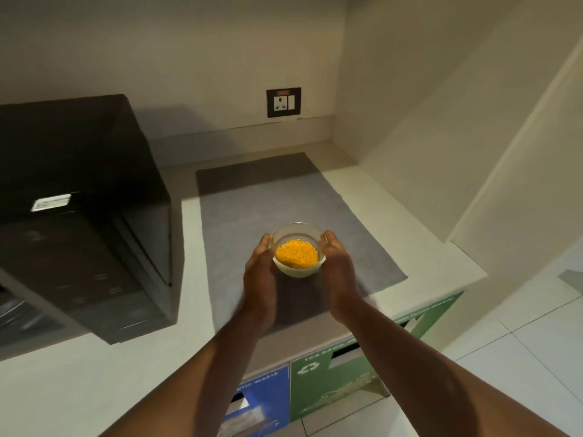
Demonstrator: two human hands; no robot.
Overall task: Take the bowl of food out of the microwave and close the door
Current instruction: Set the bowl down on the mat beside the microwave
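A clear glass bowl (297,247) holds orange shredded food. It is over the grey mat (252,200) on the white counter, right of the microwave. My left hand (260,272) cups its left side and my right hand (339,269) cups its right side. Whether the bowl rests on the mat or hangs just above it I cannot tell. The black microwave (79,184) stands at the left. Its door (28,307) hangs open at the lower left edge of the view.
A wall socket (283,102) sits on the back wall. A beige side wall (441,137) closes the counter on the right. Below the counter's front edge are a blue waste-bin panel (262,395) and a green one (331,380). White floor tiles lie at the lower right.
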